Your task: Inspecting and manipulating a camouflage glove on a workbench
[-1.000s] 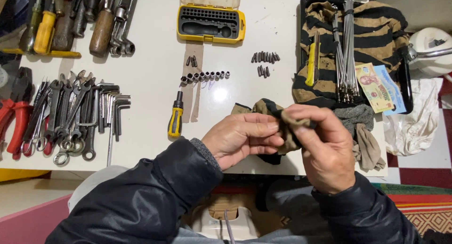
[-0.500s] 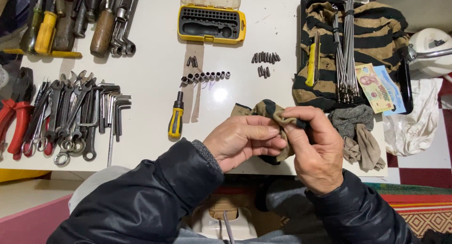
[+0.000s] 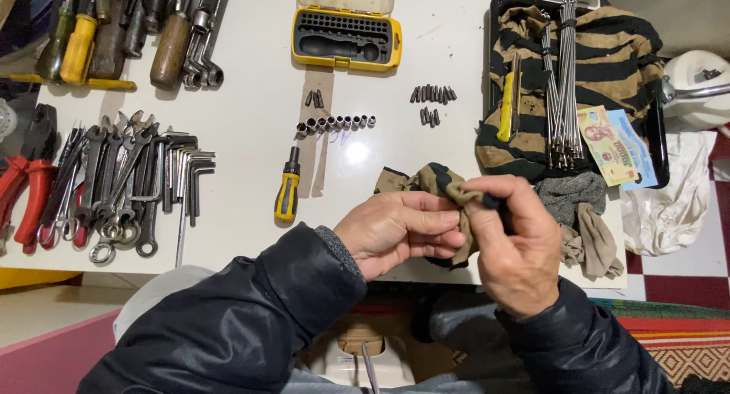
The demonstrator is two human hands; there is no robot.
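My left hand [image 3: 399, 230] and my right hand [image 3: 513, 242] meet over the front edge of the white table [image 3: 251, 135]. Both pinch a striped tan and black rag [image 3: 426, 181] that is bunched between them. My right thumb and fingers also press a small dark piece [image 3: 490, 202] against the rag; what it is cannot be made out. A short yellow-handled screwdriver [image 3: 287, 189] lies just left of my left hand. A row of small sockets [image 3: 334, 124] and a cluster of dark bits [image 3: 432, 101] lie beyond the hands.
A yellow bit case [image 3: 346, 40] sits open at the back. Wrenches and hex keys [image 3: 129, 181] spread at left beside red pliers [image 3: 19, 200]. A black tray [image 3: 654, 135] at right holds a striped cloth, long metal rods [image 3: 561, 90] and banknotes [image 3: 616, 147]. Grey rags [image 3: 578, 211] lie near my right hand.
Both hands have shifted slightly while working the rag; my right fingers have closed further round the small dark piece. Nothing on the table has moved.
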